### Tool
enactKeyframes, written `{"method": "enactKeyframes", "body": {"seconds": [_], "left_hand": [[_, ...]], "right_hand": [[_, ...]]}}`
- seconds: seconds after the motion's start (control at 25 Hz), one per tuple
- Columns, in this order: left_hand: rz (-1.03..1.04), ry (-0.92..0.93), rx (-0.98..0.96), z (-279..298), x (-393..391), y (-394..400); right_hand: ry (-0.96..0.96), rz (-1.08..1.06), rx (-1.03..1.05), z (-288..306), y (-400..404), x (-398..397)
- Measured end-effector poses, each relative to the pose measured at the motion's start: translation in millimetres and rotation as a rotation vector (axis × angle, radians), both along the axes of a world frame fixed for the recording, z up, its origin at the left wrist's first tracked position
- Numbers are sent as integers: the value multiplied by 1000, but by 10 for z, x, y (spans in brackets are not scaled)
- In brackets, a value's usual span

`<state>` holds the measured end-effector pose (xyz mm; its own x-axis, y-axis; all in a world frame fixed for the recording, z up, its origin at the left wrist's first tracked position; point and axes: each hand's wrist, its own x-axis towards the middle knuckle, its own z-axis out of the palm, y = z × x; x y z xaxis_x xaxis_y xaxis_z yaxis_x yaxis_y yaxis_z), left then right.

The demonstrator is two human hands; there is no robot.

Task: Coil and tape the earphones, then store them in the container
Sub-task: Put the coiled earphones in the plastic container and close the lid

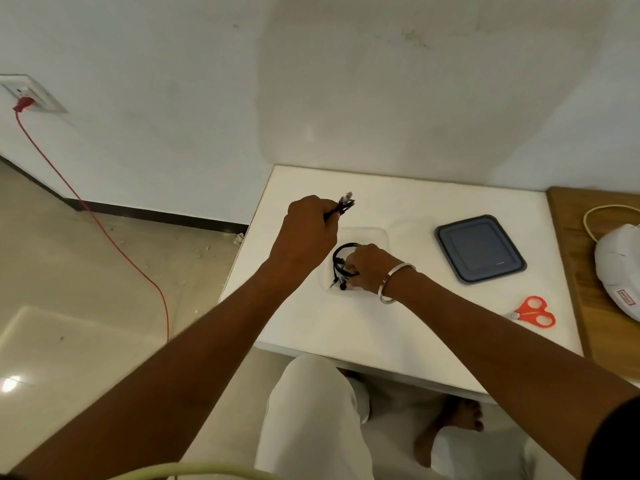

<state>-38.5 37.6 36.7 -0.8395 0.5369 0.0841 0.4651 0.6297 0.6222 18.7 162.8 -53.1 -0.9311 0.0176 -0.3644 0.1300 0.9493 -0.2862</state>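
A clear plastic container [381, 233] sits on the white table [398, 327]. Inside it lies a coil of black earphones [341, 261], and my right hand [369, 266], wearing a metal bangle, rests on that coil with its fingers closed on the wire. My left hand [308, 233] is raised just left of the container and grips a second bundle of black earphones [343, 204], whose plug end sticks out past the fingers toward the wall.
A grey container lid [479, 247] lies to the right of the container. Orange scissors [535, 311] lie near the table's right edge. A wooden surface at far right holds a white object [620, 268]. A red cable [104, 233] runs down from a wall socket.
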Motion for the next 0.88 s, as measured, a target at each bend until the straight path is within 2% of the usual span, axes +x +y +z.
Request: {"method": "enactKeyframes", "body": {"seconds": [0.08, 0.2, 0.48, 0.72, 0.88], "left_hand": [[-35, 39, -38, -37, 67, 79], [-109, 110, -133, -162, 161, 172], [-166, 159, -264, -602, 432, 256], [-169, 55, -342, -866, 456, 204], [-156, -18, -510, -952, 434, 186]], "right_hand": [[-4, -24, -113, 100, 86, 50], [154, -25, -240, 254, 273, 245], [341, -70, -208, 334, 758, 662], [399, -111, -193, 353, 965, 806], [428, -225, -131, 258, 1115, 908]]}}
